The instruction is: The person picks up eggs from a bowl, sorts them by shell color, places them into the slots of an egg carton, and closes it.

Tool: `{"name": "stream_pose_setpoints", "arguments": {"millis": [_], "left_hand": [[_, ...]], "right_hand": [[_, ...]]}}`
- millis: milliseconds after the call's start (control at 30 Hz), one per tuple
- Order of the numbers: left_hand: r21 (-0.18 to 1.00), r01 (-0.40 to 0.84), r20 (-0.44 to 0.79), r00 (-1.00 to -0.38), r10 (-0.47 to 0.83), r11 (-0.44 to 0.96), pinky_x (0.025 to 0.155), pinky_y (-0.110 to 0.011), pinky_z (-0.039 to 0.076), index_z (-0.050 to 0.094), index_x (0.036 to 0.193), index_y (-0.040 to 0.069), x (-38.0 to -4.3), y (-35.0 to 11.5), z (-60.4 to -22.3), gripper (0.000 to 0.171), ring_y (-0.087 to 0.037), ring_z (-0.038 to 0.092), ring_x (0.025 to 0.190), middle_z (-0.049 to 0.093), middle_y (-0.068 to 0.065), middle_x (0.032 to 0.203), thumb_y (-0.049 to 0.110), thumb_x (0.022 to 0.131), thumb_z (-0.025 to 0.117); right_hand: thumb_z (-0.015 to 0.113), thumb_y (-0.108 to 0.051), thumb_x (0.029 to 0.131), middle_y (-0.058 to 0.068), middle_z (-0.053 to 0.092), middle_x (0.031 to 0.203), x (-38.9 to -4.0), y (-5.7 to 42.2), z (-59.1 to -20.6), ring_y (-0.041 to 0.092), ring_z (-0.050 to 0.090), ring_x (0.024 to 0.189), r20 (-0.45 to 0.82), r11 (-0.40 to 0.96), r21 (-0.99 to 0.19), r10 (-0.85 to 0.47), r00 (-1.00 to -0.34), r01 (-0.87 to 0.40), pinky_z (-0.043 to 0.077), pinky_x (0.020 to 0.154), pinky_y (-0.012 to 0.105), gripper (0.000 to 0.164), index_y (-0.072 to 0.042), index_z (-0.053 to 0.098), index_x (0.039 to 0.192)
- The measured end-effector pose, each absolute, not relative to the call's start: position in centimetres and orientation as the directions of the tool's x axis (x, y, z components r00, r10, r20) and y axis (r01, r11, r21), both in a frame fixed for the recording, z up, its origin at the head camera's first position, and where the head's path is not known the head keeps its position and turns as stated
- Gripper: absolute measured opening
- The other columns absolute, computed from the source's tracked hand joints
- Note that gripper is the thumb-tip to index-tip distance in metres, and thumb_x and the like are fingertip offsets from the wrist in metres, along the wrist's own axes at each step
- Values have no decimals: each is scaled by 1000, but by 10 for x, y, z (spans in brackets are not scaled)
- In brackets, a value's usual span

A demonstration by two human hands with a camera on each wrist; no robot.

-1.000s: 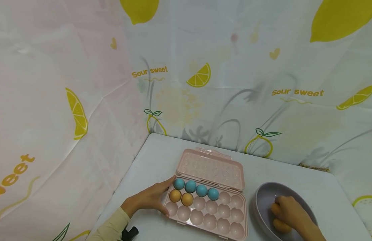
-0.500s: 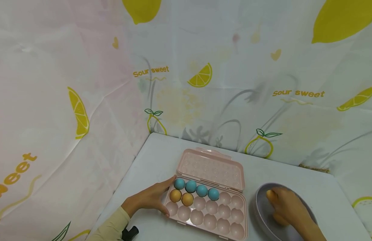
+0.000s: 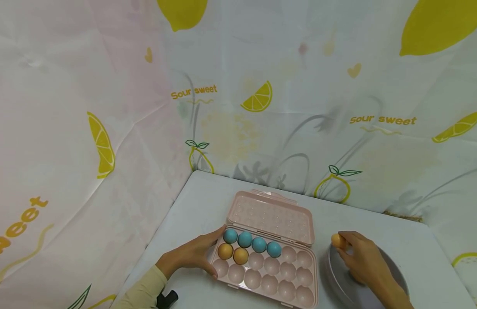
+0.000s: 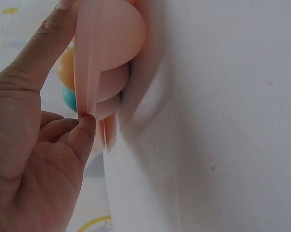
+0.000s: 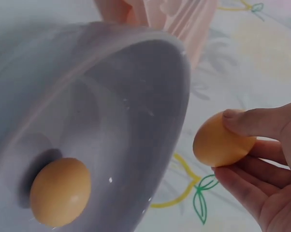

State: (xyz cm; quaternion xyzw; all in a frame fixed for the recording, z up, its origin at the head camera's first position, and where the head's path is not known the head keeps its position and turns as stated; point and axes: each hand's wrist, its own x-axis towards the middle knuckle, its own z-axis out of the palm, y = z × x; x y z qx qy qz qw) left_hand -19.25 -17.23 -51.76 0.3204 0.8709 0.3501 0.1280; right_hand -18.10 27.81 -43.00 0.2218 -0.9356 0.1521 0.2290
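An orange-brown egg [image 3: 337,241] is pinched between the thumb and fingers of my right hand [image 3: 365,261], over the left rim of the grey bowl [image 3: 338,277]. The right wrist view shows another brown egg [image 5: 61,192] inside the bowl; in the head view my hand hides it. My left hand [image 3: 192,254] holds the left end of a pink egg carton [image 3: 270,266], thumb at the front and fingers at the back. Several blue eggs [image 3: 259,245] fill part of its back row, and two brown eggs [image 3: 240,256] sit in the second row, at the left.
The carton's lid [image 3: 271,216] lies open behind it. Wall sheets printed with lemons border the white table [image 3: 192,206] at the back and left. A dark object [image 3: 168,299] is near my left wrist.
My right hand has lifted the brown egg from inside the bowl, up and left to its rim. The left hand and the carton have stayed in place.
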Motion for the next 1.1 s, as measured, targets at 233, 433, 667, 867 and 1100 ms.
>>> {"name": "stream_pose_setpoints", "arguments": {"millis": [233,433,667,867,1100], "left_hand": [[682,472,0,-764,646,558,98,-38,30,2,141,11,-192,-172,-516,123,-17,27,126,13,-3,145,51,51,76],[683,457,-15,-771,637,569,99,-38,28,3,141,11,-191,-173,-515,124,-14,23,127,14,-2,145,51,50,76],[692,456,-12,-768,640,560,97,-37,31,2,141,11,-192,-172,-515,123,-18,30,125,14,-3,145,50,51,76],[692,454,-13,-770,638,562,98,-37,30,2,141,11,-192,-172,-516,123,-17,29,125,14,-2,145,50,50,76],[676,468,-6,-769,639,570,98,-38,29,2,141,11,-193,-172,-518,125,-15,28,125,14,-2,144,54,49,75]], "right_hand": [[77,-9,58,2,61,91,-179,267,-426,15,57,77,496,852,-205,-333,-802,-481,45,68,33,42,-3,62,97],[78,-9,58,1,61,93,-180,253,-426,14,57,81,506,824,-268,-321,-801,-499,43,71,27,43,-4,63,98],[78,-9,58,-4,59,87,-187,237,-429,8,50,72,529,792,-287,-337,-779,-538,37,65,9,41,-6,63,96],[78,-11,58,-4,59,88,-190,224,-431,8,51,73,528,789,-289,-341,-778,-542,43,64,16,42,-8,63,97],[80,-10,55,-1,61,88,-193,208,-440,7,53,72,567,764,-292,-346,-747,-575,48,62,23,44,-6,63,95]]}}
